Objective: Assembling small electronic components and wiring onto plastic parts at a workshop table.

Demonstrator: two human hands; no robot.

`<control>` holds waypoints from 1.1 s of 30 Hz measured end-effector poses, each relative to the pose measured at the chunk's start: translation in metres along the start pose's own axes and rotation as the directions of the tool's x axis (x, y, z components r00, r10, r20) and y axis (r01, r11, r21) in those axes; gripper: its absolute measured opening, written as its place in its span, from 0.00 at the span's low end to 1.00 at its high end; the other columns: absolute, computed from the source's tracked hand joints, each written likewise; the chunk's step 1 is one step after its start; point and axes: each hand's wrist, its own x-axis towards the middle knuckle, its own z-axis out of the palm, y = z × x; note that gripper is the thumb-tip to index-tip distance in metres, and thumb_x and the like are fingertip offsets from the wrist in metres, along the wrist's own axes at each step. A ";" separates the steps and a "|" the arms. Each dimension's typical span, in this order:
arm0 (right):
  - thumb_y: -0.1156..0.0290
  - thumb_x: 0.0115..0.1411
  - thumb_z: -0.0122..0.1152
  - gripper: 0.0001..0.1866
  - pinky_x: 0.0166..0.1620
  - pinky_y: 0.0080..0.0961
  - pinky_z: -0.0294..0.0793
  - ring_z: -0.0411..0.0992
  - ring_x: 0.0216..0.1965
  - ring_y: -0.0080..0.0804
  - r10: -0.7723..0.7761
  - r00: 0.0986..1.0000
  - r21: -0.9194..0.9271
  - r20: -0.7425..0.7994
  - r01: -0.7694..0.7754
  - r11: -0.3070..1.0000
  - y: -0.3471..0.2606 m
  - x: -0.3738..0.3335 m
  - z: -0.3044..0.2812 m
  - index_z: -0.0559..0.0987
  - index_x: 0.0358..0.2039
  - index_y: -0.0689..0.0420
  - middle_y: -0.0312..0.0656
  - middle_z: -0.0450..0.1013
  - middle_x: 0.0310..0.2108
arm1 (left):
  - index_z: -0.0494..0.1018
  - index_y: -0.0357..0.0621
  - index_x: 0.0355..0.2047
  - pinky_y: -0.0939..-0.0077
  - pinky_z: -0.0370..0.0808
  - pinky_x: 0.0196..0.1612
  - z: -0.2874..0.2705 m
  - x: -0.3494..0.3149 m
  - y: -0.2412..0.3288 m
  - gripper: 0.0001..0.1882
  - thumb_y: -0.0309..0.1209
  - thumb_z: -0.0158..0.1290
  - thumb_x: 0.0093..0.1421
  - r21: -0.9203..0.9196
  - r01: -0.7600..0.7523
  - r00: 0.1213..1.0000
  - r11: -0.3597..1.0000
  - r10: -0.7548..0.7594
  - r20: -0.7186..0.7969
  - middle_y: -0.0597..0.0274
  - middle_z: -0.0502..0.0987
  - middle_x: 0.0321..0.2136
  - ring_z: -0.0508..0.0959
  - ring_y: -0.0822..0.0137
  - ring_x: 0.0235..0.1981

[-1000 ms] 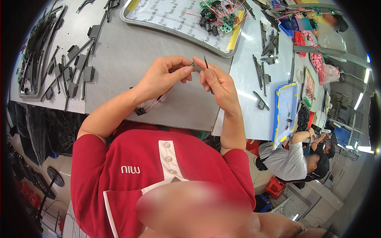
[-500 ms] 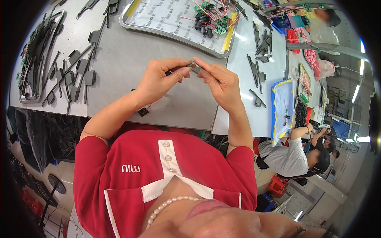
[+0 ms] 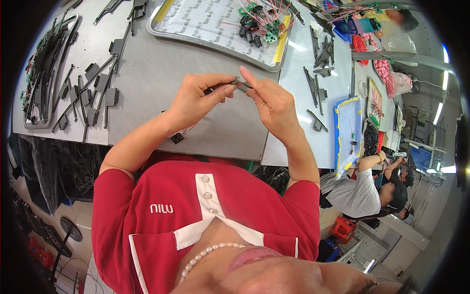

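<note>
While both of your hands meet just above the middle of the frame, your left hand [image 3: 198,95] pinches a small dark part [image 3: 237,79] between thumb and fingertips, the other fingers curled in beneath. Your right hand [image 3: 274,102] is closed on a slim dark tool [image 3: 245,85], with the index finger lifted, and the tool points left toward that part; whether its tip actually touches is too small to tell for certain.

Below your left wrist, left of centre, a small black component [image 3: 177,138] with reddish wires [image 3: 188,131] lies near the front edge of the grey worktable [image 3: 147,73]. At the top centre, beyond your hands, a metal tray [image 3: 196,29] holds a tangle of green boards [image 3: 272,33], black pieces and wires at its right end. Loose black brackets [image 3: 93,115] are scattered at the upper left, beside another tray [image 3: 37,126] heaped with long dark pieces. On the right of the frame sits a blue-edged tray [image 3: 347,122], with a co-worker in a grey shirt [image 3: 353,197] below it.
</note>
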 end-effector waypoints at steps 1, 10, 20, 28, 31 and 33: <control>0.85 0.48 0.54 0.26 0.30 0.24 0.71 0.70 0.26 0.30 0.003 1.000 0.008 -0.003 -0.003 1.000 0.000 -0.001 0.000 0.74 0.49 0.51 0.37 0.71 0.24 | 0.74 0.34 0.40 0.84 0.71 0.28 0.000 0.000 0.001 0.12 0.29 0.53 0.58 0.003 -0.009 1.000 1.000 0.009 0.000 0.66 0.76 0.24 0.72 0.79 0.24; 0.84 0.45 0.52 0.29 0.27 0.23 0.69 0.67 0.25 0.29 -0.107 0.993 -0.225 -0.051 0.093 0.970 0.003 -0.006 0.004 0.74 0.49 0.47 0.33 0.71 0.25 | 0.75 0.34 0.39 0.84 0.71 0.27 -0.001 -0.001 0.004 0.11 0.27 0.53 0.57 0.064 -0.057 0.998 0.996 0.057 0.000 0.64 0.77 0.24 0.72 0.78 0.23; 0.83 0.53 0.50 0.25 0.26 0.20 0.69 0.67 0.23 0.28 0.187 0.968 0.312 0.167 -0.232 0.921 -0.011 0.001 -0.013 0.73 0.51 0.48 0.37 0.69 0.23 | 0.75 0.37 0.38 0.83 0.70 0.26 -0.002 0.002 0.007 0.09 0.23 0.54 0.55 0.230 -0.266 0.963 0.936 0.269 0.016 0.63 0.77 0.24 0.72 0.76 0.22; 0.84 0.53 0.49 0.25 0.28 0.20 0.70 0.70 0.24 0.27 0.115 0.990 0.146 0.086 -0.127 0.981 -0.012 0.000 -0.009 0.73 0.50 0.49 0.40 0.70 0.23 | 0.76 0.37 0.37 0.84 0.70 0.25 0.002 0.000 0.005 0.09 0.24 0.54 0.55 0.099 -0.178 0.983 0.979 0.182 -0.035 0.63 0.77 0.23 0.72 0.77 0.21; 0.85 0.48 0.50 0.28 0.27 0.22 0.71 0.70 0.23 0.28 0.081 0.996 0.083 0.042 -0.084 0.993 -0.010 -0.002 0.000 0.73 0.51 0.47 0.38 0.70 0.24 | 0.76 0.38 0.37 0.84 0.70 0.23 0.000 -0.001 0.006 0.09 0.25 0.54 0.55 0.094 -0.161 0.985 0.982 0.166 -0.043 0.64 0.77 0.23 0.72 0.78 0.20; 0.85 0.46 0.51 0.30 0.26 0.23 0.70 0.69 0.23 0.29 0.053 0.999 0.049 0.012 -0.053 0.997 -0.009 -0.003 0.004 0.73 0.51 0.47 0.37 0.70 0.24 | 0.76 0.37 0.37 0.84 0.69 0.23 -0.001 -0.002 0.006 0.09 0.25 0.54 0.55 0.098 -0.155 0.986 0.983 0.161 -0.052 0.64 0.77 0.22 0.72 0.78 0.20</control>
